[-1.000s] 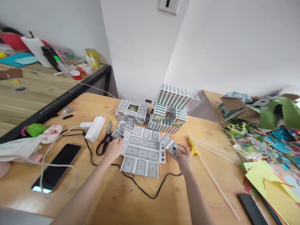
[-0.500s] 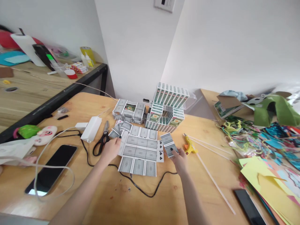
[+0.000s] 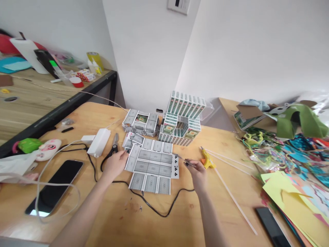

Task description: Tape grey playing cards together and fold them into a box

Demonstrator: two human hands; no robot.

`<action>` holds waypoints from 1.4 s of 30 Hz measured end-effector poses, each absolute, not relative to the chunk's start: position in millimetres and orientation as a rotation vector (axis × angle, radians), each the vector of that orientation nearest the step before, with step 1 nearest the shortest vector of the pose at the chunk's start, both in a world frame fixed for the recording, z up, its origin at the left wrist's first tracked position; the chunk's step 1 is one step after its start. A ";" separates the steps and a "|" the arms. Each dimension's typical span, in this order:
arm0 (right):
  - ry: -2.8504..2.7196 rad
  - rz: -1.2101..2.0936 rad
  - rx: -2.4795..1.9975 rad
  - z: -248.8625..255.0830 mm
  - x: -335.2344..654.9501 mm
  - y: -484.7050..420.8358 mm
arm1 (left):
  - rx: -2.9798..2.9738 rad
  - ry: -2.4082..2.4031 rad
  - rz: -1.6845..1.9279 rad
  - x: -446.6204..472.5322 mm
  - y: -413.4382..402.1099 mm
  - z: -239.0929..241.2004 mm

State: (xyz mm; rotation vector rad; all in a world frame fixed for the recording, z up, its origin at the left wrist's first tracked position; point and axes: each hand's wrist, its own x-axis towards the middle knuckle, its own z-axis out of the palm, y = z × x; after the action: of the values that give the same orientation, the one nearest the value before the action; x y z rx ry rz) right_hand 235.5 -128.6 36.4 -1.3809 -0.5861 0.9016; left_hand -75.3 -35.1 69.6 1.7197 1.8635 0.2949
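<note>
A sheet of joined playing cards (image 3: 154, 168) lies backs up on the table, with rows sticking out as flaps on its sides. On its right edge, cards with clubs (image 3: 175, 168) show face up. My right hand (image 3: 197, 173) pinches a pair of joined playing cards (image 3: 183, 160), now seen nearly edge-on beside that right edge. My left hand (image 3: 116, 165) is at the sheet's left flap, its fingers pressed together; whether they grip the flap cannot be made out. Loose cards (image 3: 137, 138) lie behind the flap. Black-handled scissors (image 3: 113, 148) are partly hidden behind my left hand.
A card-covered structure (image 3: 141, 122) and stacked green card boxes (image 3: 180, 120) stand at the back. Right of my right hand lies a yellow glue gun (image 3: 207, 159) with glue sticks. A black cable (image 3: 164, 215) loops in front. A phone (image 3: 55, 187) and white adapter (image 3: 99, 142) are left.
My right hand has tilted its pair of cards from backs showing to nearly edge-on. My left hand has shifted slightly left, and the sheet's left flap leans further outward.
</note>
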 end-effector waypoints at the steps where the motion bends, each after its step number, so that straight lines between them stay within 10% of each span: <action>1: -0.622 0.839 -1.391 36.6 235.2 -128.5 | 1.713 1.874 0.304 -74.9 -35.3 69.3; 27: -0.325 0.959 -1.570 18.1 236.8 -139.3 | 2.130 1.655 0.848 -34.5 -72.0 79.0; 42: -0.392 1.239 -1.441 23.9 235.8 -142.9 | 2.571 0.875 0.388 37.8 -84.8 18.1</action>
State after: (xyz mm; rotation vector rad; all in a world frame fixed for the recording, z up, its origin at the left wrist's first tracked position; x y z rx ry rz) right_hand 235.8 -142.9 23.9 -1.4407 -0.3919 1.2393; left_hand 37.8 -84.8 18.1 2.5713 0.8746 0.3878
